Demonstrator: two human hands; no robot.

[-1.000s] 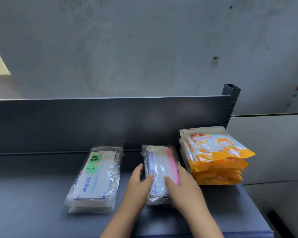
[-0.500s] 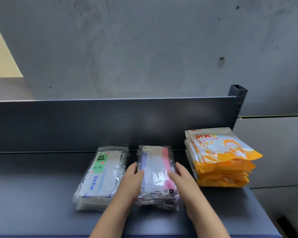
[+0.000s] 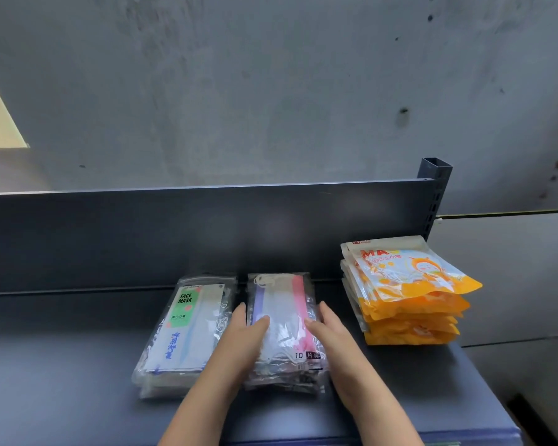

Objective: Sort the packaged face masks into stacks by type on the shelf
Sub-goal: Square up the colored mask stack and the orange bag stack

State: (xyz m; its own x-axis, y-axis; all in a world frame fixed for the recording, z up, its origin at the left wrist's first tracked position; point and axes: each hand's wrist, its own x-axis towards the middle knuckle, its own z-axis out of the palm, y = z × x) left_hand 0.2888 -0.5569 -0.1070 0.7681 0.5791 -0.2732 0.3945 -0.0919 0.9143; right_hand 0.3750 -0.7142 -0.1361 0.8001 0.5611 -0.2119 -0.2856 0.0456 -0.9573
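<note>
Three stacks of packaged masks lie on the dark shelf [image 3: 62,365]. At the left is a clear-packet stack with a green "FACE MASK" label [image 3: 184,333]. In the middle sits a clear-packet stack with purple, white and pink masks [image 3: 282,313]. An orange cartoon-print stack [image 3: 406,294] stands at the right. My left hand [image 3: 242,339] presses the middle stack's left side, thumb on top. Against its right side rests my right hand [image 3: 332,333], thumb also on top. Both hands clasp this stack from its two sides.
A dark back panel [image 3: 174,233] rises behind the stacks, ending at a slotted upright post [image 3: 434,188] at the right. A grey concrete wall [image 3: 271,91] stands beyond. The shelf's right edge falls off just past the orange stack.
The middle stack has been squared up and sits straighter, closer to the left stack. Both hands slid from its top to its sides. The view shifted slightly.
</note>
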